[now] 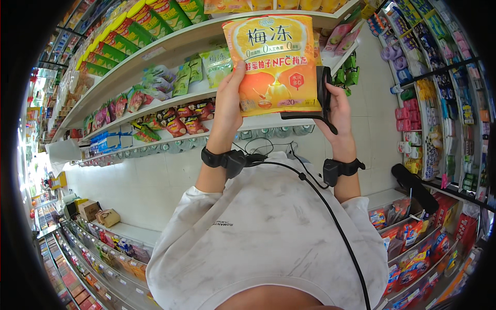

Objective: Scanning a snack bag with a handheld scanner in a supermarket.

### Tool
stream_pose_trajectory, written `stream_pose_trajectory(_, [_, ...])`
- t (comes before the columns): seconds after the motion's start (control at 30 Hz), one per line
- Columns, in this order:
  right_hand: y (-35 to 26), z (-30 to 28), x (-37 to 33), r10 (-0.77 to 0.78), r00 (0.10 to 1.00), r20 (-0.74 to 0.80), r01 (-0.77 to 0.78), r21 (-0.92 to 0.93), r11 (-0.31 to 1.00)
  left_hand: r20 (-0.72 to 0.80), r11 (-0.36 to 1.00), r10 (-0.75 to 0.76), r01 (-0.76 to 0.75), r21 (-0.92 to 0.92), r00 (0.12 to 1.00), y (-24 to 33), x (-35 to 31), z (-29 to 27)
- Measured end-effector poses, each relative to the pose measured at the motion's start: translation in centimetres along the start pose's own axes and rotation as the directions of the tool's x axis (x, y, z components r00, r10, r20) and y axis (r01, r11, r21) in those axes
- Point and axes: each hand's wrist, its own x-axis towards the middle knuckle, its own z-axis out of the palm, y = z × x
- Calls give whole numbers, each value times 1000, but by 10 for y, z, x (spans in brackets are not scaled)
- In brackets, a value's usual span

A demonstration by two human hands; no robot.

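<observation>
A large orange and yellow snack bag [279, 95] is held up in front of the shelves, its printed front turned toward me. My left hand [231, 101] is closed on its left edge, thumb on the front and the other fingers hidden behind. My right hand [339, 111] is closed round a black, flat object with a strap-like edge [324, 95] at the bag's lower right corner. Part of this black object lies behind the bag, and I cannot make out its kind. Black bands with small boxes and cables sit on both my wrists.
Ahead and left, shelves hold green canisters [142, 23], small snack packets [160, 80] and red packets [178, 124]. Toiletries and pink packs [408, 114] line the right-hand shelves. More stocked shelves stand at lower left and lower right. Pale tiled floor [129, 181] lies between them.
</observation>
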Motion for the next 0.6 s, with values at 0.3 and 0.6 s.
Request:
stream_pose_trajectory(0.3, [10, 3, -3, -37, 999, 8, 37, -67, 997, 35, 992, -50, 54, -114, 998, -2, 2, -12])
stream_pose_trajectory(0.6, [5, 17, 10, 17, 1000, -6, -18, -149, 989, 76, 982, -106, 116, -150, 991, 10, -3, -7])
